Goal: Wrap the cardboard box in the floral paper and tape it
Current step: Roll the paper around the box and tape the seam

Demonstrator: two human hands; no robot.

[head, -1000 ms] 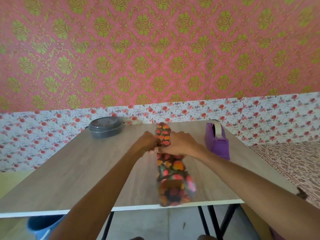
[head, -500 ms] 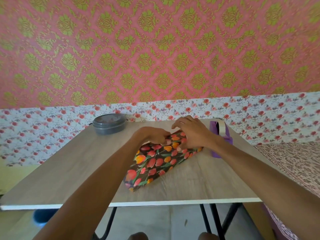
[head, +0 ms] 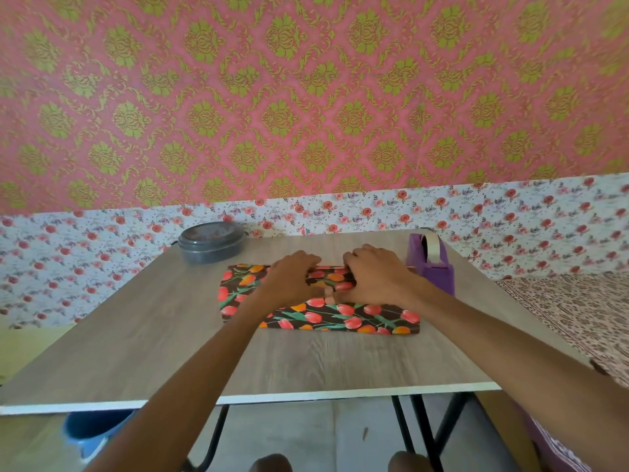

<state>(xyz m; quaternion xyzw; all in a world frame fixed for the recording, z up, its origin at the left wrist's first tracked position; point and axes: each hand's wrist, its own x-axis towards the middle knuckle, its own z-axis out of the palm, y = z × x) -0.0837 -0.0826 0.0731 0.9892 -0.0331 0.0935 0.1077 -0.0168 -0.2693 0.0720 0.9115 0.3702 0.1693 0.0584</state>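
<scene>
The box wrapped in dark floral tulip paper [head: 343, 318] lies flat and crosswise in the middle of the wooden table [head: 306, 362]. My left hand [head: 292, 279] and my right hand [head: 372, 275] sit side by side on its top. Their fingers curl over the far long edge and the thumbs meet near the centre of the paper. The cardboard itself is hidden under the paper. A purple tape dispenser [head: 434, 269] with a whitish roll stands just right of my right hand.
A grey lidded round container [head: 211, 241] stands at the table's far left. A blue bucket [head: 90, 432] is on the floor under the left front edge. Patterned fabric [head: 571, 311] lies to the right of the table. The wall runs close behind.
The wrapped box pointed lengthwise toward me a second ago. Both hands turned it leftward and laid it down; it now lies flat and crosswise under them.
</scene>
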